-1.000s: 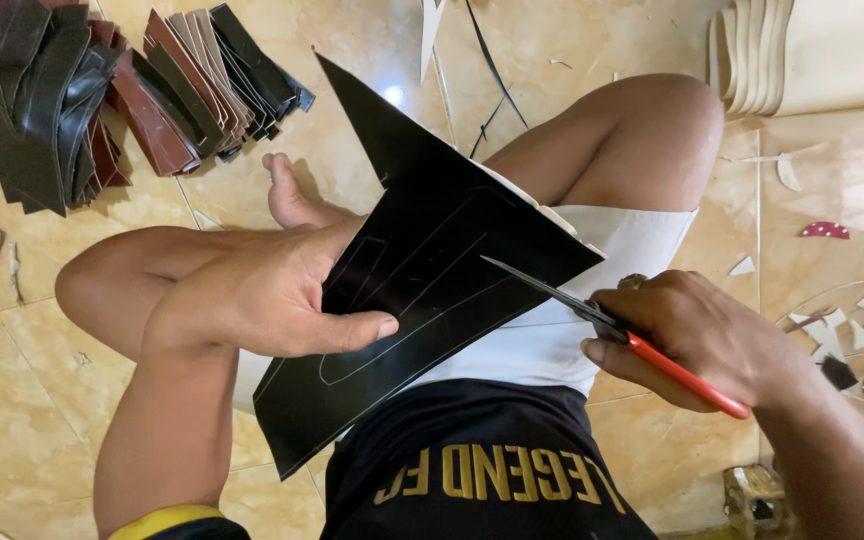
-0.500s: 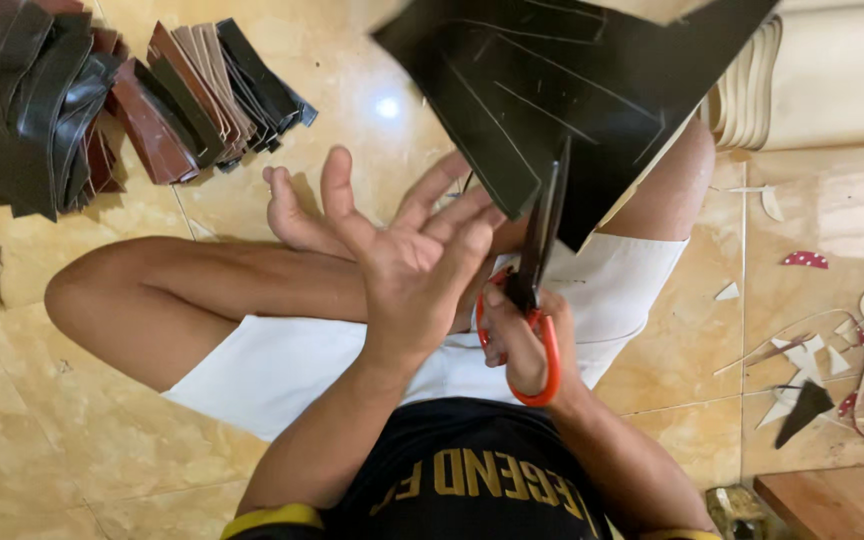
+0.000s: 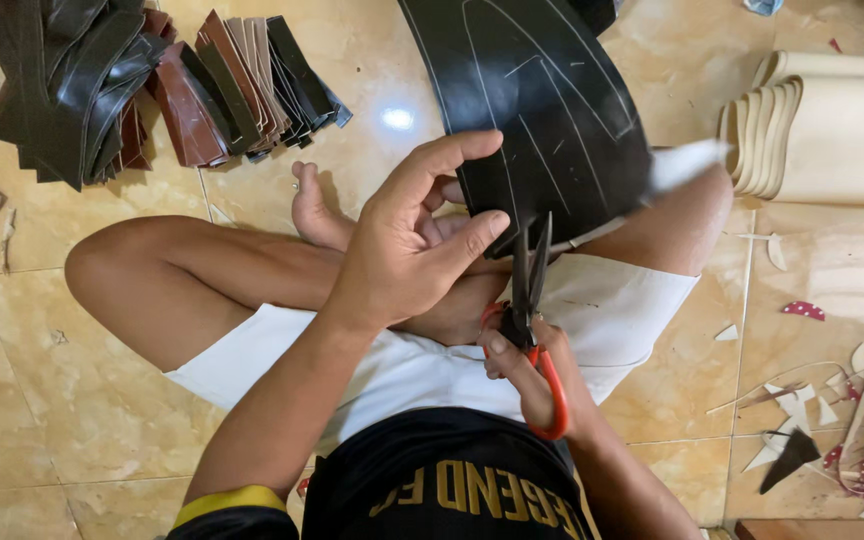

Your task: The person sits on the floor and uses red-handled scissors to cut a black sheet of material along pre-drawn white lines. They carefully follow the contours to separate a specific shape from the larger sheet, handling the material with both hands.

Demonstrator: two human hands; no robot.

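Note:
A black sheet of leather-like material [image 3: 542,110] with pale drawn lines hangs above my crossed legs, its white underside showing at the right edge. My left hand [image 3: 412,240] pinches the sheet's lower edge between thumb and fingers. My right hand [image 3: 527,375] grips red-handled scissors [image 3: 530,300], blades pointing up and slightly apart at the sheet's lower edge, right beside my left fingertips.
A pile of black and brown cut strips [image 3: 122,80] lies on the tiled floor at the upper left. Stacked cream sheets [image 3: 822,125] sit at the upper right. Offcuts and scraps [image 3: 832,410] litter the floor at the right. A wooden edge [image 3: 822,528] shows at the bottom right.
The sheet went from lying across my lap to being held up and turned. My left hand let go and now pinches its lower edge. The scissors swung upright to that edge.

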